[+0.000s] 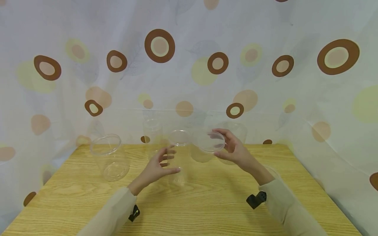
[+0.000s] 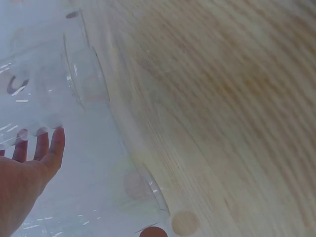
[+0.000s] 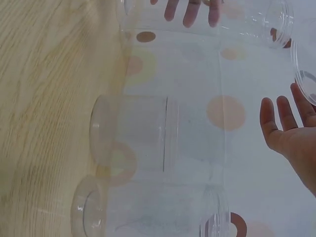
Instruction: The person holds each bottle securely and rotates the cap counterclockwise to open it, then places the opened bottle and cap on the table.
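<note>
2 curved hands (image 1: 157, 166) (image 1: 234, 150): container (image 1: 183, 157) left, lid (image 1: 208, 143) right

Screened work corner (dotted sheeting (image 1: 177, 85) behind wooden table (image 1: 189, 213))

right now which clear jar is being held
The tall jar just left of centre in the head view: it alone is gripped, by the left hand.

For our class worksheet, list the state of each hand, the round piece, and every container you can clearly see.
Left hand: gripping the tall clear container.
Right hand: pinching the round clear piece.
Tall clear container: upright; lidding unclear.
Round clear piece: raised above the table.
Far-left container: upright on table.
Back narrow container: upright on table.
Back middle container: upright on table.
Back right container: upright on table.
</note>
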A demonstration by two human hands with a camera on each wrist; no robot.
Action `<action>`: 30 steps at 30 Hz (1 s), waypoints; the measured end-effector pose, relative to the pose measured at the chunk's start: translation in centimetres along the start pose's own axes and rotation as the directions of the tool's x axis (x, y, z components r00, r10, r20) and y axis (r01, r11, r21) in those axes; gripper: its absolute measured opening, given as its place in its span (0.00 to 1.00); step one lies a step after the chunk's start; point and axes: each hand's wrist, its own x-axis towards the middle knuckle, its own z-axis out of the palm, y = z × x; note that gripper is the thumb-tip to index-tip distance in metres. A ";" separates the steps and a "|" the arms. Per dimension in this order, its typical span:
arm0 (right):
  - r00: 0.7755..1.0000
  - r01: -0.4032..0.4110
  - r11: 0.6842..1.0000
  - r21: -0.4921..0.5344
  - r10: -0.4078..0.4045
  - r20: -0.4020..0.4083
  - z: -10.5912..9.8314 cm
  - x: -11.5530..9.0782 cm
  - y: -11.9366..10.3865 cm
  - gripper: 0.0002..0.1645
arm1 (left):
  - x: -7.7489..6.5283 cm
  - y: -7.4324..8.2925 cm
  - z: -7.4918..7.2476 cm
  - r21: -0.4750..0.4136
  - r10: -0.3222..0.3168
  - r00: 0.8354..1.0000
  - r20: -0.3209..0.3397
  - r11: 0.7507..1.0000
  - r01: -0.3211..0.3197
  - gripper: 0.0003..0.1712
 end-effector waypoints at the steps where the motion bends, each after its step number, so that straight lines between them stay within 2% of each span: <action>1: 1.000 -0.003 1.000 -0.003 0.003 -0.002 -0.2 -0.2 0.1 0.39 | 0.2 -0.1 -0.1 -0.001 -0.004 1.000 -0.010 1.000 0.004 0.46; 6: 0.999 -0.049 0.998 -0.050 0.049 -0.009 -1.3 -1.2 0.8 0.39 | 1.3 -0.7 -0.6 0.008 -0.004 0.999 -0.038 1.000 0.004 0.47; 10: 0.993 -0.113 0.984 -0.141 0.116 0.013 -2.0 -2.0 1.4 0.39 | 2.0 -0.7 -0.9 0.017 -0.014 0.998 -0.057 1.000 0.015 0.47; 15: 0.983 -0.154 0.956 -0.252 0.174 0.059 -2.3 -2.8 2.5 0.39 | 2.4 0.9 -1.1 -0.004 -0.033 0.997 -0.064 0.999 0.033 0.47; 18: 0.981 -0.153 0.940 -0.304 0.182 0.068 -2.3 -3.2 3.3 0.41 | 2.5 2.0 -1.1 -0.004 -0.047 0.996 -0.074 0.999 0.047 0.47; 20: 0.980 -0.151 0.932 -0.331 0.185 0.075 -2.3 -3.5 3.8 0.42 | 2.7 2.2 -1.0 0.001 -0.049 0.995 -0.090 0.999 0.049 0.47; 25: 0.974 -0.160 0.915 -0.371 0.208 0.092 -2.3 -4.2 5.0 0.40 | 4.1 0.7 -0.4 0.018 -0.044 0.987 -0.155 0.999 0.048 0.48; 30: 0.961 -0.188 0.885 -0.427 0.256 0.109 -2.5 -4.8 5.7 0.38 | 5.3 -0.8 0.1 0.027 -0.042 0.979 -0.198 0.998 0.048 0.49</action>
